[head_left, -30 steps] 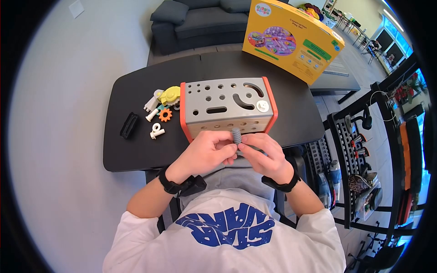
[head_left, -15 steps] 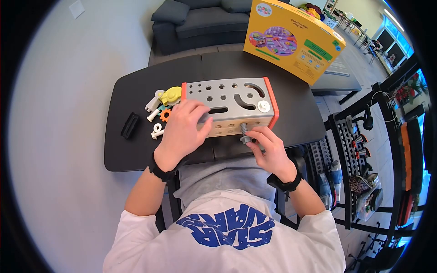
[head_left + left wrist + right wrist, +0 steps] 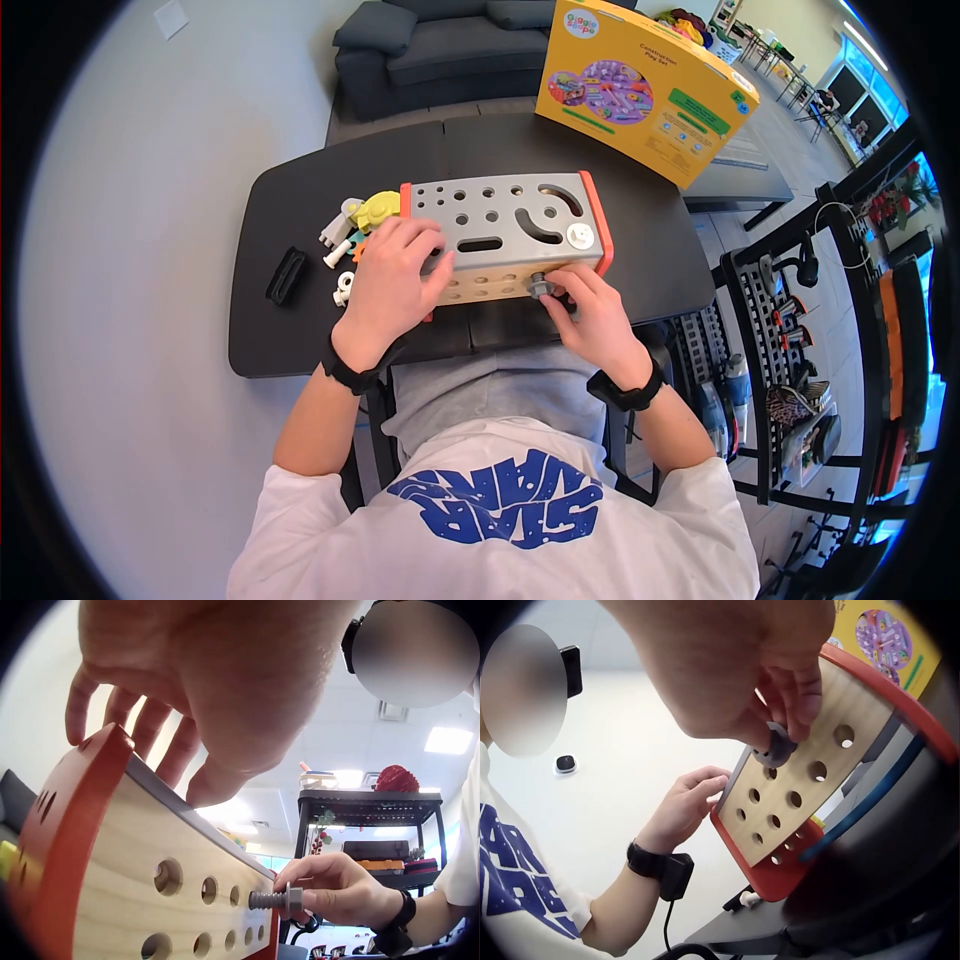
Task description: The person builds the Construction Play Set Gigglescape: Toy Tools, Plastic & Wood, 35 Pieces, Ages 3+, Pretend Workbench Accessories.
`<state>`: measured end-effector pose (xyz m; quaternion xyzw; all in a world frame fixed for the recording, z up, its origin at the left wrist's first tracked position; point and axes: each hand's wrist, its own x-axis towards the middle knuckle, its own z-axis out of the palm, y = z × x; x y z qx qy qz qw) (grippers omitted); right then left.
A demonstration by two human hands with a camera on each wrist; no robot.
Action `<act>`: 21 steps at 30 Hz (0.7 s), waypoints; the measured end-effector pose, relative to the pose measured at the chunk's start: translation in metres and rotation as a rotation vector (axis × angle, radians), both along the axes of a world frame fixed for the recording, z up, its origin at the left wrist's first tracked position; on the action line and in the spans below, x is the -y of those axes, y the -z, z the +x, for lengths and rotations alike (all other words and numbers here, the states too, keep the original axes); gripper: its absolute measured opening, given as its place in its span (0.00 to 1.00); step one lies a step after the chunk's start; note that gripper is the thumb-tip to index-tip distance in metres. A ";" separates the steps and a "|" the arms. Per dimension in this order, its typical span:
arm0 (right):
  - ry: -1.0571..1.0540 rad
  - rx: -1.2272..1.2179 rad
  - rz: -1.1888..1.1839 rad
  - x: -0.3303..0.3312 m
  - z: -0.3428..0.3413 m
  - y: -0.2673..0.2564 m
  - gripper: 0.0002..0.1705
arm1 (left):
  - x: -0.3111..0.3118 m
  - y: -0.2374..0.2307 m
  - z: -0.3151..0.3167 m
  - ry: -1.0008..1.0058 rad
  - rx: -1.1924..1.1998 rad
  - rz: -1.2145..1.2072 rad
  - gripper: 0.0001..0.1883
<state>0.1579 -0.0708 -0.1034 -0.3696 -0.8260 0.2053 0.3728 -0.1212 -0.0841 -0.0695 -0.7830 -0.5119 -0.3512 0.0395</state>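
Observation:
My right hand pinches a grey toy bolt by its hexagonal head, between thumb and fingers. The bolt lies level, its threaded tip right at an upper-row hole in the wooden side of a toy workbench box. That box has a grey top with round holes and curved slots, and red end panels. At the box's left end, my left hand rests on the top edge with its fingers loosely extended. A white screw head sits in the grey top's near right corner.
Left of the box lie a yellow toy piece, a white bolt and other small parts, partly behind my left hand. A black holder is farther left on the black table. A yellow carton stands behind.
Both hands held the bolt near the box's front; my left hand has let go and moved onto the box's top left. My right hand has brought the bolt to the wooden side.

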 end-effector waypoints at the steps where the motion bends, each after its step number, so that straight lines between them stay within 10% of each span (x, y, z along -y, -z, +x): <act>1: 0.023 0.047 0.070 -0.004 -0.001 0.002 0.12 | 0.000 0.000 0.000 -0.001 -0.001 0.001 0.07; 12: 0.293 0.328 0.371 -0.009 0.003 0.002 0.20 | 0.006 0.001 -0.001 0.013 -0.008 -0.021 0.09; 21: 0.419 0.646 -0.052 -0.014 0.033 -0.013 0.35 | 0.026 -0.026 -0.013 0.283 -0.217 -0.177 0.24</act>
